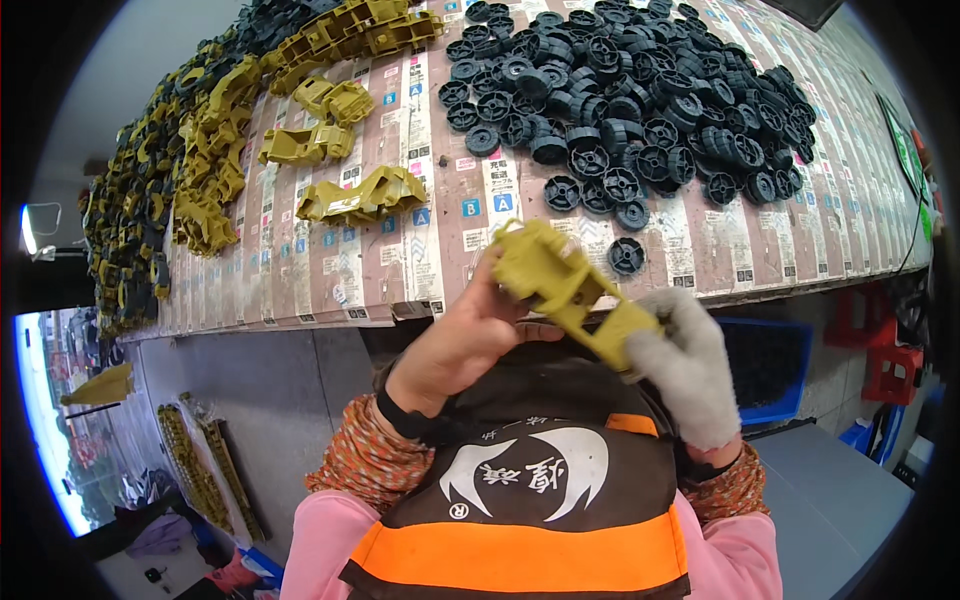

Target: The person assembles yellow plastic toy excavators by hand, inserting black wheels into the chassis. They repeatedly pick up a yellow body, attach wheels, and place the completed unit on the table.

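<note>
Both hands hold one olive-yellow plastic toy vehicle body in front of my apron, just off the table's near edge. It is tilted, its upper left end higher than its lower right end, and square openings show along it. My left hand, bare with a black band at the wrist, grips the upper left end. A grey knitted glove covers my right hand, closed around the lower right end. One black toy wheel lies alone at the table edge, just beyond the held body.
A large heap of black wheels covers the back middle and right of the table. Several loose yellow bodies lie left of it. Farther left is a pile of yellow-and-black assembled pieces. Below stand a blue crate and red stools.
</note>
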`<state>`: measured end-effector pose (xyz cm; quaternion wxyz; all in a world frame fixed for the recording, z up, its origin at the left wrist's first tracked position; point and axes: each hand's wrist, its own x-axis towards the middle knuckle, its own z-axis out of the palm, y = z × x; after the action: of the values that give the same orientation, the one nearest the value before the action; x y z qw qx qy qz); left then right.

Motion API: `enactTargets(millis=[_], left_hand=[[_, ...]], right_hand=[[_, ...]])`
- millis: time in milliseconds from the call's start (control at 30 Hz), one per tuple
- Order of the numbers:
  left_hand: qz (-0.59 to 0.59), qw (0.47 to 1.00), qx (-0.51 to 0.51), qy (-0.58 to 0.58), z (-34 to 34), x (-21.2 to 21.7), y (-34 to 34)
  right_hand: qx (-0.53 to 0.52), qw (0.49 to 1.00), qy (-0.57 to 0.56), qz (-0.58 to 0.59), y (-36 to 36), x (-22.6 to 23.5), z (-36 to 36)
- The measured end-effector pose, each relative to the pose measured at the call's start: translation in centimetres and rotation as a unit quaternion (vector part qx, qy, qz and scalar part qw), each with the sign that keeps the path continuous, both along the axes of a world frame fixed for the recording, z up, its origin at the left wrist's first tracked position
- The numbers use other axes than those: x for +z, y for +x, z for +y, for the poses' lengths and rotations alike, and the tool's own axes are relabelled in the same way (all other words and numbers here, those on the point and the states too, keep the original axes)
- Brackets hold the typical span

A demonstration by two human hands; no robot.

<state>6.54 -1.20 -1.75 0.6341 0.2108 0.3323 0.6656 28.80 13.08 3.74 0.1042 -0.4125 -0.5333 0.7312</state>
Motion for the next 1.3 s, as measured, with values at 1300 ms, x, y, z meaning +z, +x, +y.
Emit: enactTargets(millis=[1300], left_hand=[[0.186,0.976,0.094,-0.067,1.7,-0.5,3.4]], right_hand=[[-0.037,0.967,0.246,0.048,-4.7,-1.9,-0.9]])
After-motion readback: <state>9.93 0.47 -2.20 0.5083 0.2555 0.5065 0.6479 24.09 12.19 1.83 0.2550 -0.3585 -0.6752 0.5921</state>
